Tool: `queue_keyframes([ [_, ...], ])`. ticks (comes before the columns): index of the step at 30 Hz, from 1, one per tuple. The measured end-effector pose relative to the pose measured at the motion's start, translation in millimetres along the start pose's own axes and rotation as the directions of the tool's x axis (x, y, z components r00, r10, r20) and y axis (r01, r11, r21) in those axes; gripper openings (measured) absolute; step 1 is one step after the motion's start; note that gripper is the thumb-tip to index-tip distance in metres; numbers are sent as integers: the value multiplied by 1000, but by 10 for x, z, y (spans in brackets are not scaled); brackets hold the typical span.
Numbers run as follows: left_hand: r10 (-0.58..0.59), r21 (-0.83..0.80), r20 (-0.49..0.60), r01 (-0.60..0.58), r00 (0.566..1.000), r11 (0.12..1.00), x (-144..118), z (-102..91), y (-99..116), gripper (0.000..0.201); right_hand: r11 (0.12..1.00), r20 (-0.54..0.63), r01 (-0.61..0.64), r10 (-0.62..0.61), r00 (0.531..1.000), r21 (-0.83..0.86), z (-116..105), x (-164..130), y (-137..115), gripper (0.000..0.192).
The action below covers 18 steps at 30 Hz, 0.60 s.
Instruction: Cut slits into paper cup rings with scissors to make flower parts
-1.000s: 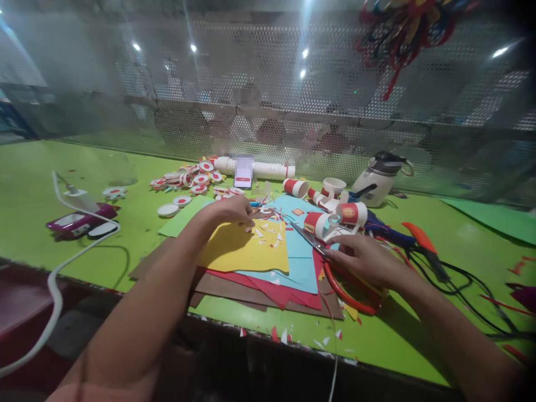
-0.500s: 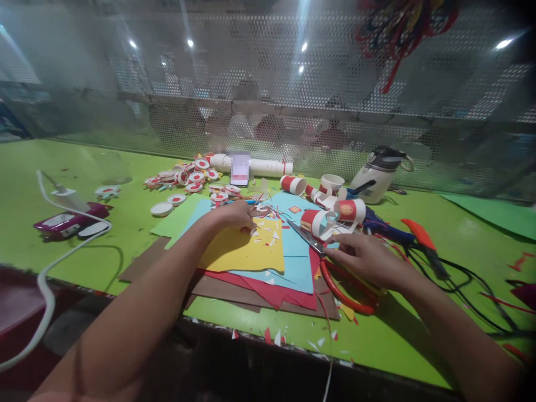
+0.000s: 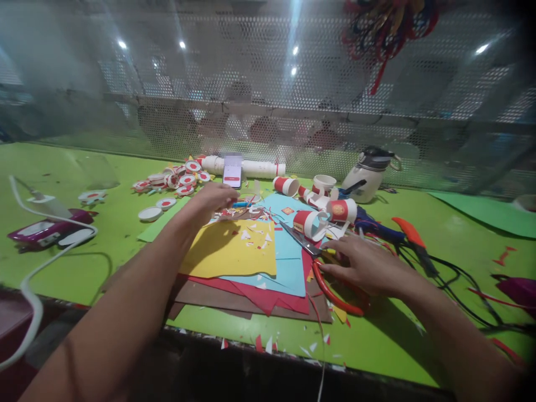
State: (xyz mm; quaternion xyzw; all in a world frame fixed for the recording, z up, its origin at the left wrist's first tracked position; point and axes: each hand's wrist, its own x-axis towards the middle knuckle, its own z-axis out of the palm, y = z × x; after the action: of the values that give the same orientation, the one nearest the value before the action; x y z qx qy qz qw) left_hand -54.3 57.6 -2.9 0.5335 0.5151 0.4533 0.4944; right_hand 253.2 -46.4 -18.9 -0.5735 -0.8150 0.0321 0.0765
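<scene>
My left hand (image 3: 215, 199) reaches over the far left of the paper stack, its fingers stretched forward above small round discs that it mostly hides. Below it lies a yellow sheet (image 3: 230, 251) with paper scraps, on top of light blue paper (image 3: 288, 276). My right hand (image 3: 355, 259) rests at the red-handled scissors (image 3: 337, 290), thumb and fingers apart near the pivot. Something yellow, perhaps a handle, shows between its fingers. The scissor blades lie on the blue paper, pointing away to the left. A red-and-white paper cup (image 3: 307, 223) lies tipped beside the blades.
A phone (image 3: 231, 172) stands against a white tube (image 3: 262, 169). Red-and-white discs (image 3: 187, 180) are heaped at the left, near a purple device (image 3: 50, 230) with a white cable. A bottle (image 3: 364, 176) and an orange-and-blue tool (image 3: 408, 234) with black cord are at the right.
My left hand has lifted off the yellow sheet and moved left and away from me, over the discs. My right hand's fingers have spread slightly beside the scissors. The view has shifted slightly.
</scene>
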Motion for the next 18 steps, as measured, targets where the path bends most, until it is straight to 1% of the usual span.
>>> queue_keyframes([
  [1,-33,-204,20,36,999,978,1,27,-3,12,1000,-21,-2,2,1000,4,-3,1,-8,29],
  [2,-61,-335,62,78,996,939,-3,69,-9,9,1000,-54,-12,12,998,12,-8,4,-21,27],
  [4,-91,-420,129,138,987,897,-24,181,-28,5,998,-153,-40,47,987,46,-18,14,-59,25],
  [6,-95,-485,181,172,979,857,-53,305,-54,8,993,-252,-51,77,965,109,-16,21,-114,28],
  [9,-123,-558,250,247,960,792,-97,449,-92,9,978,-328,5,66,942,210,12,28,-229,31],
  [12,-177,-627,324,351,930,695,-136,511,-113,14,956,-319,110,-18,948,271,27,48,-371,25],
  [14,-184,-660,341,374,922,652,-158,518,-111,19,941,-290,166,-77,954,296,8,73,-466,21],
  [16,-176,-670,338,368,925,644,-177,510,-98,22,928,-258,197,-116,959,316,-26,106,-550,18],
  [18,-166,-675,336,360,927,644,-195,500,-78,25,918,-230,202,-127,965,341,-54,152,-623,17],
])
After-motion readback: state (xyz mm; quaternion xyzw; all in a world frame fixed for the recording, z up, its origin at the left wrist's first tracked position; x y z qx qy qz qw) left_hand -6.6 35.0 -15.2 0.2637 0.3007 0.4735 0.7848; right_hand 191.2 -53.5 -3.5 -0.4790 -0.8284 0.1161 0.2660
